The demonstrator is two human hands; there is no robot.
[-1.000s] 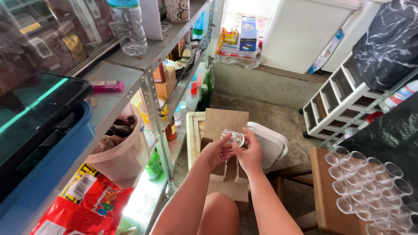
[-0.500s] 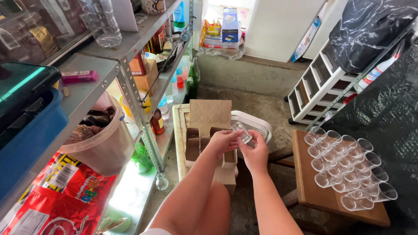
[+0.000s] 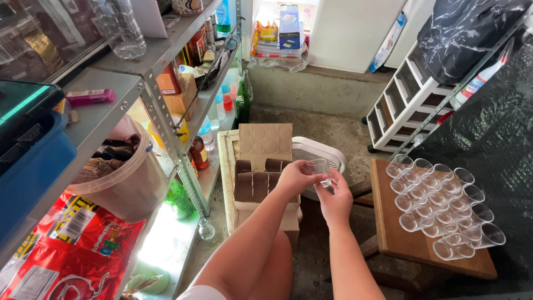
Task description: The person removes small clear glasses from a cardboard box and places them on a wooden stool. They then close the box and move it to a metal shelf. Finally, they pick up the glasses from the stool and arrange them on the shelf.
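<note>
Since the earlier frame your view is tipping right, so the wooden surface (image 3: 388, 233) with the rows of clear cups (image 3: 444, 208) is sitting fuller in view, and both your hands are staying up together on the same small clear glass (image 3: 319, 169). Your left hand (image 3: 294, 178) is curling fingers around the glass from the left, your right hand (image 3: 336, 203) is pinching it from below and the right; both closed on it, neither spread. Glass is sitting above the right edge of the open cardboard box (image 3: 261, 189), the one with divider cells and the flap standing up behind. Long axis is looking tilted, roughly sideways toward the right, but it's clear and small so you can't tell mouth end for sure. Cup rows are lying to the right of your hands and a bit lower, apart from them; your right hand is the nearer one. Box cells are lying just left and below, nearer the left hand. White round fan (image 3: 319, 153) is lying flat on the floor right behind the hands, between box and wooden surface. Metal shelving (image 3: 161, 111) is running along the left with bottles, a beige tub (image 3: 125, 183) and a red bag (image 3: 72, 244). White rack (image 3: 405, 103) is standing far right.
</note>
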